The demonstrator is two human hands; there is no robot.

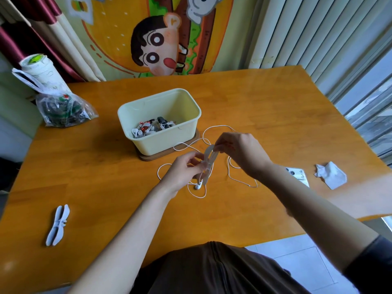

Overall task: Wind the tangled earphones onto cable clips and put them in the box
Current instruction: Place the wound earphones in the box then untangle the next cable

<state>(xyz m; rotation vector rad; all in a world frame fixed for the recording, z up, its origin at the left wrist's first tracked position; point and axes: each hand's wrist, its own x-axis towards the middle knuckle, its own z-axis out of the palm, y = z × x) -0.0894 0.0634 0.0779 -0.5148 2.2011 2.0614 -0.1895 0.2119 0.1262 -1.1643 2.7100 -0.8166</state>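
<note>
Inside the cream box (167, 144), wound earphones (148, 128) lie heaped. Before it, left hand (182, 171) and right hand (241, 151) pinch a cable clip (209, 159) amid loose cable (231, 176).

Both bare forearms reach forward and converge in front of the body. The left hand (183, 171), lower and nearer, curls its fingers to pinch the middle of a cable clip (209, 158). The right hand (240, 152), wrist bent downward, pinches the clip's upper end with its fingertips.
</note>
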